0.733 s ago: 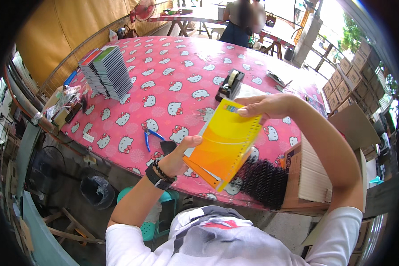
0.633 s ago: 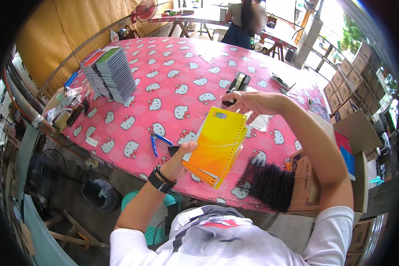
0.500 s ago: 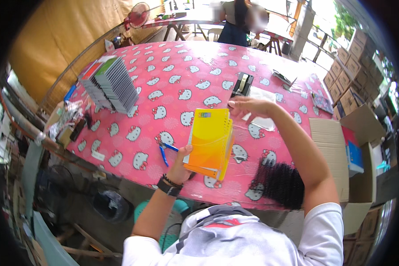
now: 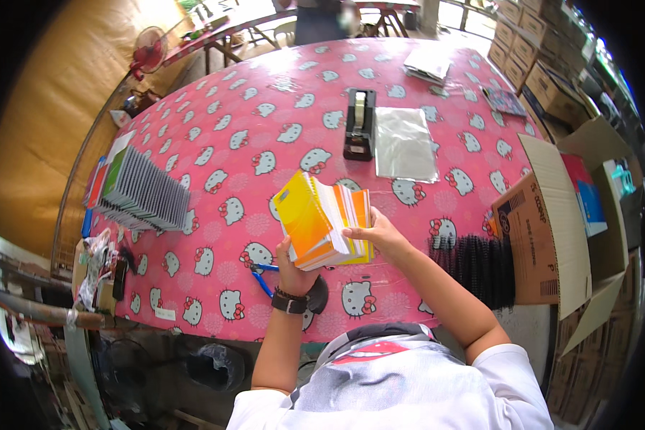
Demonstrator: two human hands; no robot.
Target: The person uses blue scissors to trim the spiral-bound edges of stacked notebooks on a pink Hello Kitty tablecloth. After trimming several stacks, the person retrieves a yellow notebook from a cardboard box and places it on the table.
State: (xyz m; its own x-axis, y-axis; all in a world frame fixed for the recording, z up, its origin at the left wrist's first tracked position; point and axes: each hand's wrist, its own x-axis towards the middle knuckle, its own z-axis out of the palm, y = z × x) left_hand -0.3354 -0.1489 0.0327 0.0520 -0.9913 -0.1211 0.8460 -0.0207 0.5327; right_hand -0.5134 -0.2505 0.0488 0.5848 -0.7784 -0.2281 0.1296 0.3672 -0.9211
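A yellow and orange notebook (image 4: 315, 222) is held above the near part of a table covered in a pink cartoon-cat cloth (image 4: 265, 143). Its pages are fanned open. My left hand (image 4: 292, 264) grips the notebook from below at its near left corner. My right hand (image 4: 377, 234) holds its right edge, thumb on the pages. A blue-handled tool (image 4: 261, 277) lies on the cloth just under my left wrist, which wears a black watch.
A black tape dispenser (image 4: 359, 123) and a clear plastic sleeve (image 4: 404, 143) lie further back. A row of grey-edged notebooks (image 4: 140, 192) stands at left. Black spiral bindings (image 4: 480, 265) and open cardboard boxes (image 4: 552, 229) are at right. A person stands at the far end.
The notebook was flat and closed with its cover toward me; now both hands fan its pages open. The view has tilted, showing more of the table's far end.
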